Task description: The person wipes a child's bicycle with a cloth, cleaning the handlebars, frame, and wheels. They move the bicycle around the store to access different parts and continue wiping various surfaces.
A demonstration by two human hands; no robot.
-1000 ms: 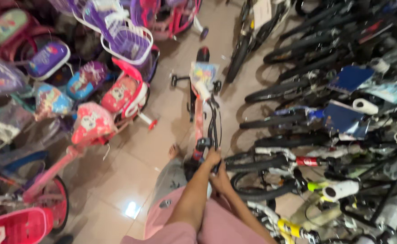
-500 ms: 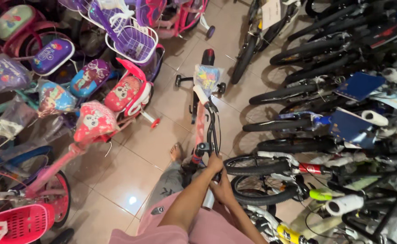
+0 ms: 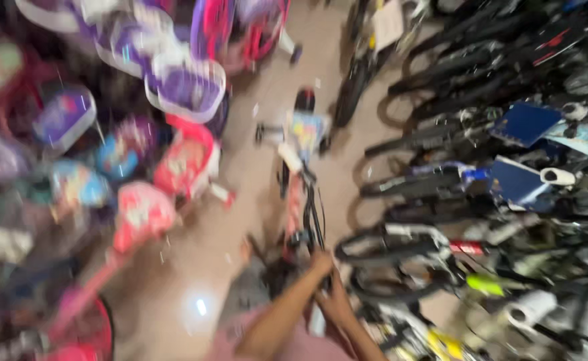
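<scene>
The picture is blurred by motion. A small pink child's bike (image 3: 302, 194) stands in the narrow aisle, pointing away from me, with a pale front plate and a black front tyre. My left hand (image 3: 321, 262) reaches forward and grips the bike's rear end by the black wheel. Just below and behind it, my right hand (image 3: 337, 302) rests against the same rear part. Its fingers are too smeared to read. Both forearms come up from the bottom edge over my pink clothing (image 3: 294, 344).
Pink and purple children's bikes (image 3: 173, 160) with baskets (image 3: 190, 87) crowd the left side. Black adult bicycles (image 3: 481, 167) are packed in rows along the right. A beige tiled floor (image 3: 193, 267) forms the aisle between them.
The view has swung and gone blurry. The small bike now sits a little further right in view. Both hands have stayed at its rear end.
</scene>
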